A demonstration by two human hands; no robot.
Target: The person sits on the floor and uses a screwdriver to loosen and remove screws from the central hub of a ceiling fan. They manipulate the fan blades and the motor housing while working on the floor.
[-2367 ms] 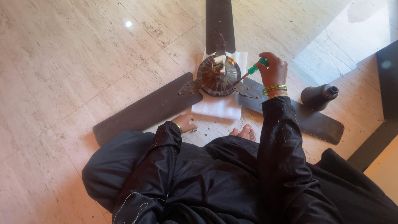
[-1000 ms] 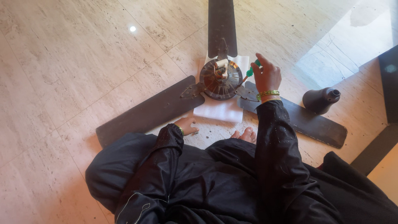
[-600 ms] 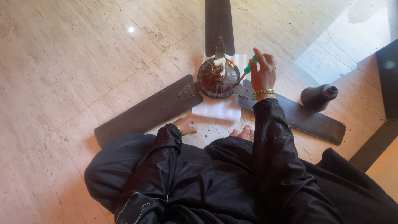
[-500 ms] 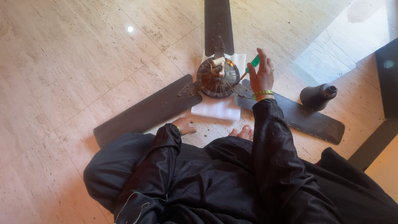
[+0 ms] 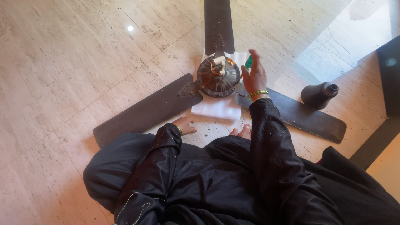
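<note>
Now screwdriver [image 5: 248, 62] tip toward motor hub [image 5: 218, 76]

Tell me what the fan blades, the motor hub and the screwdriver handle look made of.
Fan blades: probably painted metal, dark brown, flat, matte and dusty.
Motor hub: metal, dark and worn, with coppery bits by a pale part at the centre.
Screwdriver handle: likely plastic, glossy translucent green, in the right hand.
</note>
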